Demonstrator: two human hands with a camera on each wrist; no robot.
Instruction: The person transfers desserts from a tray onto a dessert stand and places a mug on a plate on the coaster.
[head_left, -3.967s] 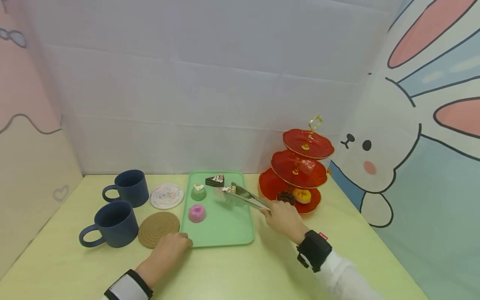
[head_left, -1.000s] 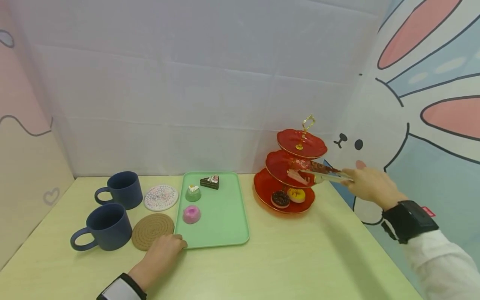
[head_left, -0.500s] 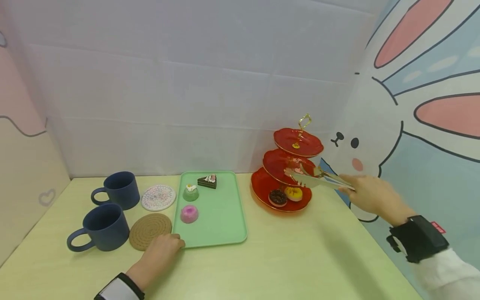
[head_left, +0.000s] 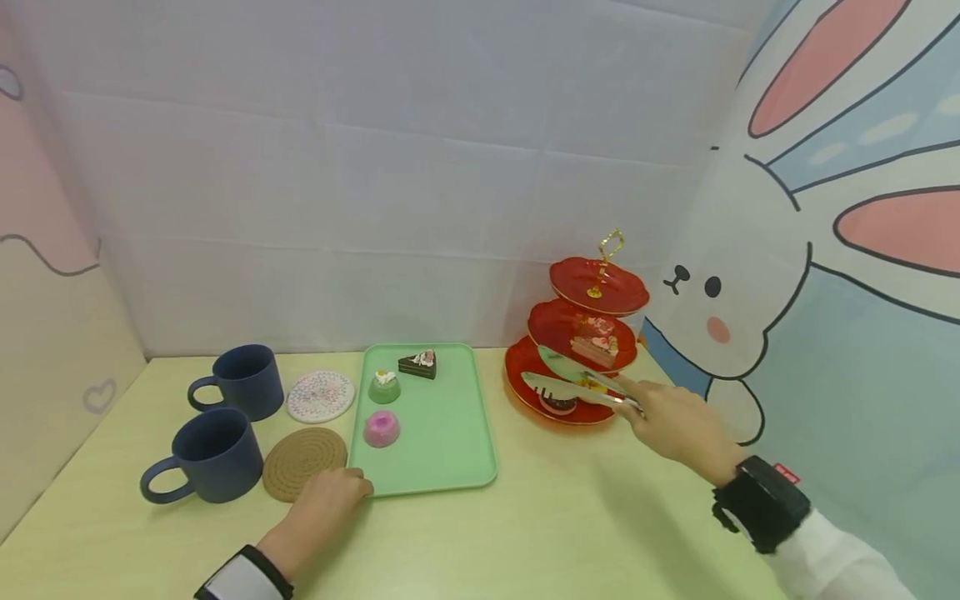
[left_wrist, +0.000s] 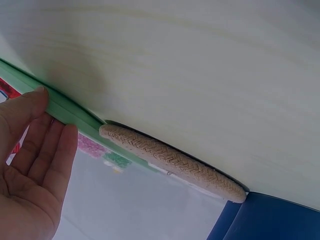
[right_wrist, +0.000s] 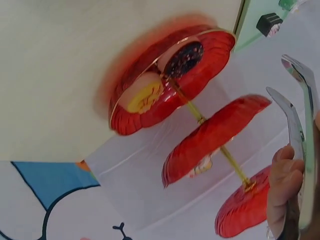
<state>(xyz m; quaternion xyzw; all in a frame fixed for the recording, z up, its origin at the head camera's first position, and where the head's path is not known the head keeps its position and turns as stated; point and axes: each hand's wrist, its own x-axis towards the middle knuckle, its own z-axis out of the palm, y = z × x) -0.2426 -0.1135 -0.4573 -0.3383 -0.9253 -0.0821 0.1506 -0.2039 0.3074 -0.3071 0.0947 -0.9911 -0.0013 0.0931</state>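
Note:
My right hand [head_left: 682, 429] grips metal tongs [head_left: 573, 390], their arms parted with nothing between them. They overlap the lowest plate of a three-tier red stand [head_left: 536, 312] in the head view. A pink cake slice [head_left: 596, 348] lies on the stand's middle plate. The bottom plate bears a chocolate donut [right_wrist: 185, 60] and a yellow donut [right_wrist: 145, 95]. My left hand [head_left: 326, 502] pinches the near left corner of a green tray [head_left: 450, 454], thumb on its rim [left_wrist: 65, 107]. On the tray sit a chocolate cake slice [head_left: 417, 364], a green dessert [head_left: 384, 387] and a pink dessert [head_left: 382, 429].
Two dark blue mugs [head_left: 217, 458] stand at the left. Between them and the tray lie a woven brown coaster [head_left: 303, 462] and a white speckled coaster [head_left: 321, 397]. A white wall closes the back; a rabbit-painted wall [head_left: 742, 333] rises on the right.
My right hand carried the pink cake slice in the tongs from the tray to the middle plate and released it. The tongs have since moved left and down. My left hand stayed at the tray.

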